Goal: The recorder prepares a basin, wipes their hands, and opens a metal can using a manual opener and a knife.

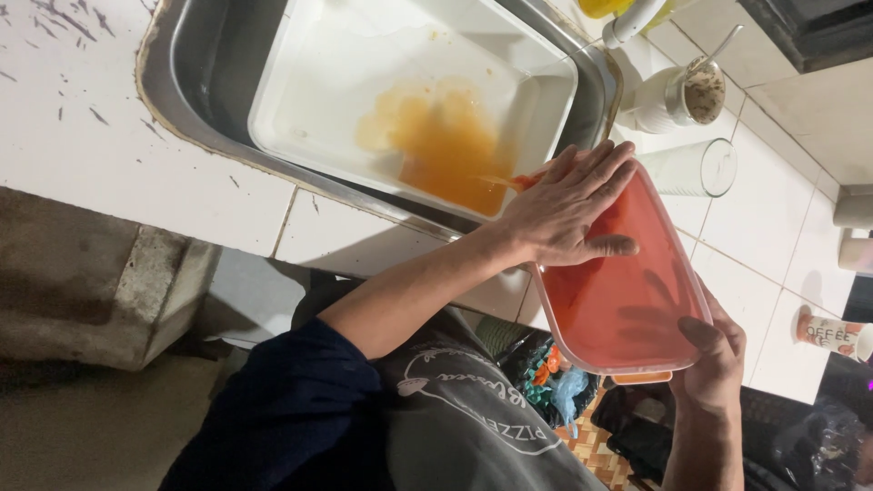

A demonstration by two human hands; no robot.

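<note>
A clear plastic container (627, 300) with a pinkish rim, stained orange-red inside, is tilted over the corner of the metal sink (195, 82). My left hand (564, 209) lies flat on its top face, fingers together and thumb spread, pressing on it. My right hand (718, 355) grips its lower end from beneath, thumb on the top face. A thin orange trickle (509, 182) runs from the container's upper corner into a white rectangular tub (300, 82) in the sink. A puddle of orange liquid (446, 145) sits in the tub.
On the white tiled counter (764, 236) are a clear glass (691, 168), a white mug with a spoon (677, 95) and a printed paper cup (832, 335). A bare concrete ledge (91, 273) lies at the left. Bags and a woven mat (564, 382) are on the floor.
</note>
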